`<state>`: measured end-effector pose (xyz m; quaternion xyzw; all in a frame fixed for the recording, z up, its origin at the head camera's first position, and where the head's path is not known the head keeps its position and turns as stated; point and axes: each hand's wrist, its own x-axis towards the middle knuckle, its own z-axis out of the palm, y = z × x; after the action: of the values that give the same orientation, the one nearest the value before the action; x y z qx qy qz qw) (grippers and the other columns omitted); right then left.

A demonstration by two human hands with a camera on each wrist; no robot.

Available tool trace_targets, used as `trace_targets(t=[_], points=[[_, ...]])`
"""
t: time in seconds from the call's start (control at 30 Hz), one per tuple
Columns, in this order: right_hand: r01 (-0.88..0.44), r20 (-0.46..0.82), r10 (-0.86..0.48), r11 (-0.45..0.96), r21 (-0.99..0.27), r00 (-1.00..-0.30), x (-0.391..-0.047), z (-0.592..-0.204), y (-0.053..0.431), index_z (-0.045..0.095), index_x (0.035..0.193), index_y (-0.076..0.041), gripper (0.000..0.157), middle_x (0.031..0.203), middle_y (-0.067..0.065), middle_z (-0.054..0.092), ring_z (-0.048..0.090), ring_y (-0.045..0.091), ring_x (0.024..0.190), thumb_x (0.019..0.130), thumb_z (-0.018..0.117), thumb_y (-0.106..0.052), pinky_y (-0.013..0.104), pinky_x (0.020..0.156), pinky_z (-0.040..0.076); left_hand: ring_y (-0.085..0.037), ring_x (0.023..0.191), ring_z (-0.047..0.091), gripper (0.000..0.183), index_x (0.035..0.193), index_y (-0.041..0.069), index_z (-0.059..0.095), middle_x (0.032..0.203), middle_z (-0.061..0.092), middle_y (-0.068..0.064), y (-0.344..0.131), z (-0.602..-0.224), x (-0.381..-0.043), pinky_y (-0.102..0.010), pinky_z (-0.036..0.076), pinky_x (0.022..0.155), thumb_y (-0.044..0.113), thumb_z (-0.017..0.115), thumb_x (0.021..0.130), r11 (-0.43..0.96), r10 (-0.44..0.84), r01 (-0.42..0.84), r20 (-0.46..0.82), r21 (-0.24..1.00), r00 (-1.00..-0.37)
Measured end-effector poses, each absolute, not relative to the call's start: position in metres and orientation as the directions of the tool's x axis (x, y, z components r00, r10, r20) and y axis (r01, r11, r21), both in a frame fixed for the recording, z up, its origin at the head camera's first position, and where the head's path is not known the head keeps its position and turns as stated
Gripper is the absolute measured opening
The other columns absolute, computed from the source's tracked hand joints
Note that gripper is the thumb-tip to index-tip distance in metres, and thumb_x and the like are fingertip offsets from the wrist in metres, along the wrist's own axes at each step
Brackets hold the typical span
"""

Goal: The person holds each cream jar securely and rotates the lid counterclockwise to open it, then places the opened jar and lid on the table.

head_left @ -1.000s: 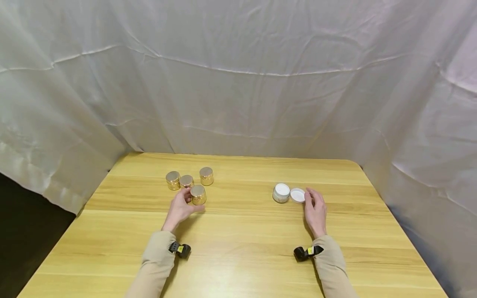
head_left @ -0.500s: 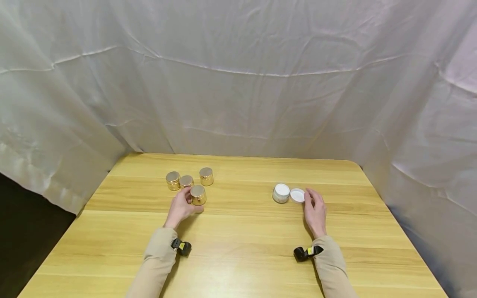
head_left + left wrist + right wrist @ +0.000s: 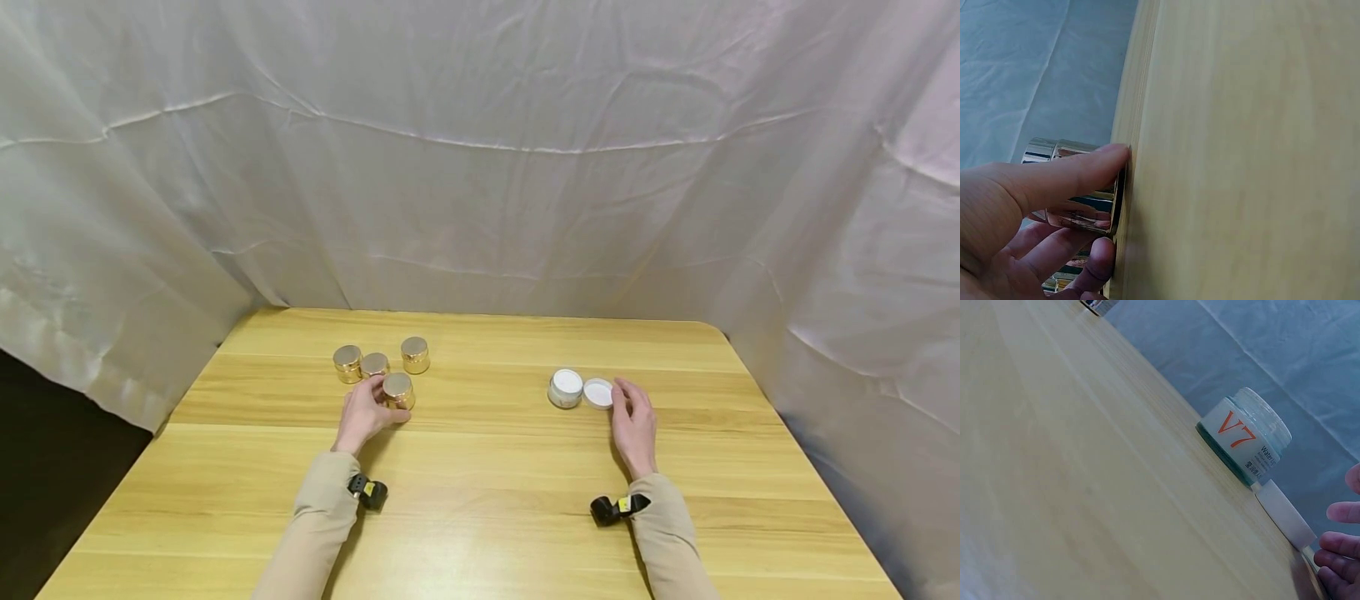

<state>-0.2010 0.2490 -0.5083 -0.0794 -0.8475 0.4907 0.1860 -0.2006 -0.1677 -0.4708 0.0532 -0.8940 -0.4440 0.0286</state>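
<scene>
On the left side of the table, my left hand (image 3: 363, 419) holds a shiny gold jar (image 3: 398, 392), thumb on one side and fingers on the other. In the left wrist view the thumb (image 3: 1079, 172) lies along that jar, which hides part of the fingers. An open white cream jar labelled V7 (image 3: 1244, 434) stands on the right. Beside it lies its white lid (image 3: 597, 393), inner side up. My right hand (image 3: 634, 423) rests at the lid's right edge with relaxed fingers. Whether the fingertips touch the lid I cannot tell.
More gold jars stand behind my left hand: one at far left (image 3: 347, 364), one partly hidden (image 3: 374, 365) and one farther back (image 3: 415, 355). They share the wooden table (image 3: 480, 467). A grey curtain (image 3: 480, 208) hangs behind the table's back edge.
My left thumb has closed in against the front of the gold jar, and the left forearm has shifted slightly forward. The right hand, white jar and lid stay where they were.
</scene>
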Motion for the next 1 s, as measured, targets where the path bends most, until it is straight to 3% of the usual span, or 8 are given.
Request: trace_targets(t=[0.3,0.57,0.7,0.83,1.0], points=[[-0.053,0.246,0.324,0.506,-0.861,-0.914,-0.202,-0.509,0.249,0.056,0.138,0.001,0.044,0.144,0.025,0.052,0.05,0.042,0.132,0.108,0.044,-0.029,0.054,0.113,0.043,-0.042,0.121,0.062,0.064,0.126,-0.002,0.064,0.123,0.07,-0.023,-0.168,-0.472,-0.2,-0.055,0.048,0.108,0.008,0.089,0.068,0.592,-0.128,-0.055,0.027,0.804,-0.991],[-0.053,0.25,0.325,0.511,-0.858,-0.912,-0.201,-0.509,0.248,0.056,0.137,0.002,0.044,0.143,0.026,0.053,0.05,0.042,0.131,0.108,0.044,-0.029,0.055,0.111,0.043,-0.031,0.094,0.07,0.055,0.112,0.0,0.069,0.105,0.075,-0.02,-0.167,-0.474,-0.2,-0.037,0.058,0.085,0.013,0.091,0.063,0.557,-0.165,-0.058,0.041,0.828,-0.985],[-0.055,0.25,0.325,0.506,-0.861,-0.912,-0.201,-0.51,0.249,0.056,0.137,0.002,0.044,0.142,0.026,0.053,0.05,0.042,0.131,0.107,0.045,-0.028,0.054,0.111,0.043,-0.032,0.098,0.071,0.053,0.112,0.0,0.069,0.107,0.075,-0.02,-0.167,-0.472,-0.198,-0.042,0.058,0.092,0.014,0.091,0.066,0.529,-0.143,-0.013,0.074,0.848,-0.987],[-0.057,0.249,0.323,0.505,-0.862,-0.913,-0.202,-0.511,0.25,0.056,0.137,0.002,0.044,0.143,0.025,0.053,0.05,0.042,0.132,0.108,0.044,-0.028,0.055,0.112,0.042,-0.037,0.107,0.07,0.059,0.123,-0.004,0.064,0.118,0.07,-0.025,-0.164,-0.465,-0.194,-0.043,0.059,0.098,0.011,0.089,0.071,0.426,-0.091,0.016,0.061,0.905,-0.994],[-0.047,0.234,0.317,0.501,-0.864,-0.919,-0.201,-0.509,0.249,0.055,0.139,0.001,0.046,0.145,0.025,0.051,0.05,0.042,0.133,0.108,0.043,-0.03,0.055,0.113,0.042,-0.02,0.101,0.071,0.056,0.125,-0.004,0.062,0.115,0.07,-0.016,-0.158,-0.458,-0.19,-0.023,0.061,0.09,0.006,0.085,0.075,0.223,-0.049,-0.003,0.008,0.975,-0.999]])
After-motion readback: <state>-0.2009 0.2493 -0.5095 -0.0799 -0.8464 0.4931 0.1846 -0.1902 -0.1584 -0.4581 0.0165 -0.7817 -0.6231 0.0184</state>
